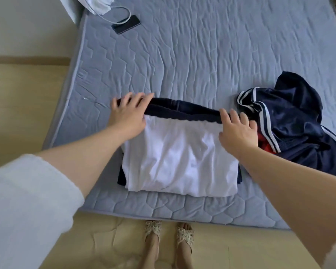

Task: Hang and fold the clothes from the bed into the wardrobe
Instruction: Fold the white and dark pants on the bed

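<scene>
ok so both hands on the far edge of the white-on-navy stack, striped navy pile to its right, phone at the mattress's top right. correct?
Almost. Head view shows the phone at the mattress top left, not right. Rest holds: left hand and right hand on the far edge of the stack; striped navy pile to its right.

Quilted matt grey mattress (202, 55); soft white cotton-like garment (180, 162); glossy navy striped jacket (291, 117).

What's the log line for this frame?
phase: folding; left hand: on dark garment, far edge; right hand: same edge; white garment: folded on top
</scene>
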The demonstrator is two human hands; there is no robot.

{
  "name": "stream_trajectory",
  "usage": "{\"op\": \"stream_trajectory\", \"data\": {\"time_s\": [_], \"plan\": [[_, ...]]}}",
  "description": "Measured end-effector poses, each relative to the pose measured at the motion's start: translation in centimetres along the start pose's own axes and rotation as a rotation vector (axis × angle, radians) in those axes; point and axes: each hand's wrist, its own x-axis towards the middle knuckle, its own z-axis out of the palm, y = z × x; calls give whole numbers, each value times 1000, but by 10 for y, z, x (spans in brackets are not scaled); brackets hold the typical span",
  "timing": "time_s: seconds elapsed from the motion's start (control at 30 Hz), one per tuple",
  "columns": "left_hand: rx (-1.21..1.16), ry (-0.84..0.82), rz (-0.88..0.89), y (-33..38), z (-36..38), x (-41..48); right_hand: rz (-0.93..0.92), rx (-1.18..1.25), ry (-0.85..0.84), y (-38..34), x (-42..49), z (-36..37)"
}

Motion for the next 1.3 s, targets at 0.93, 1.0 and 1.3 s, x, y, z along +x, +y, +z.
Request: {"op": "stream_trajectory", "data": {"time_s": [0.93, 1.0, 1.3], "plan": [[-875, -145, -1112, -52, 206, -114, 551, 169, -402, 31, -53, 183], [-823, -178, -1168, -58, 208, -111, 589, 193, -384, 42, -50, 180], [-322, -254, -766, -25, 177, -57, 905, 541, -245, 15, -53, 167]]}}
